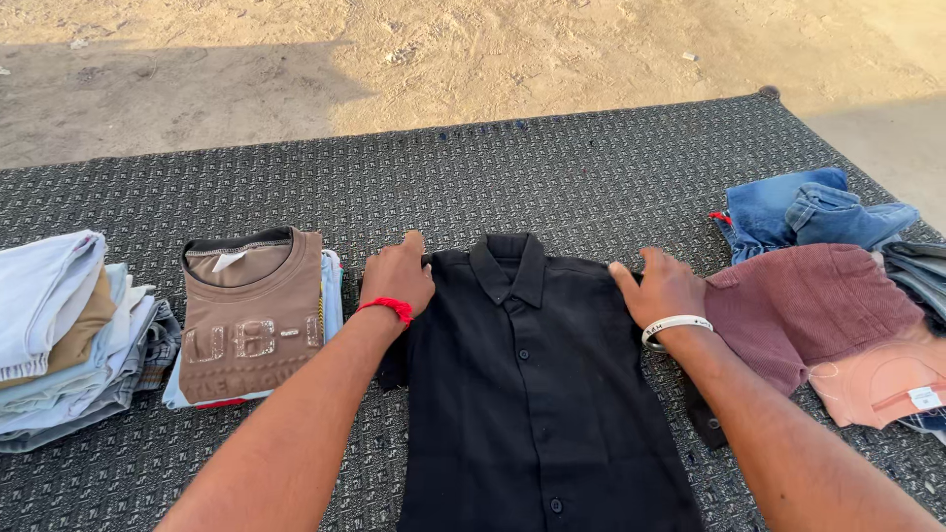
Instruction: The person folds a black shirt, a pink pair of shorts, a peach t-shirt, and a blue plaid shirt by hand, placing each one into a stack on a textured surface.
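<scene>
A black shirt (532, 394) lies flat and buttoned, front up, between the two forearms, its collar pointing away from the person. The left hand (397, 276) rests palm down on the shirt's left shoulder, fingers together and flat, gripping nothing; a red thread (386, 308) circles its wrist. The right hand (662, 286) presses the other shoulder the same way, open and flat, with a white band (675, 327) on the wrist.

Everything sits on a dark woven mat (591, 167) with a small pale pattern, spread outdoors. Beyond both hands the mat ends and bare sandy ground (473, 59) begins, sunlit in the middle and shaded toward the far left and far right.

Just left of the left hand is a folded brown tee (251, 315) on top of a small stack. Farther left stands a taller pile (69, 335) of folded pale clothes. Just right of the right hand lies a maroon garment (808, 305), touching the shirt's sleeve; a peach piece (882, 384) overlaps it nearer the person, and crumpled jeans (813, 212) lie beyond it
</scene>
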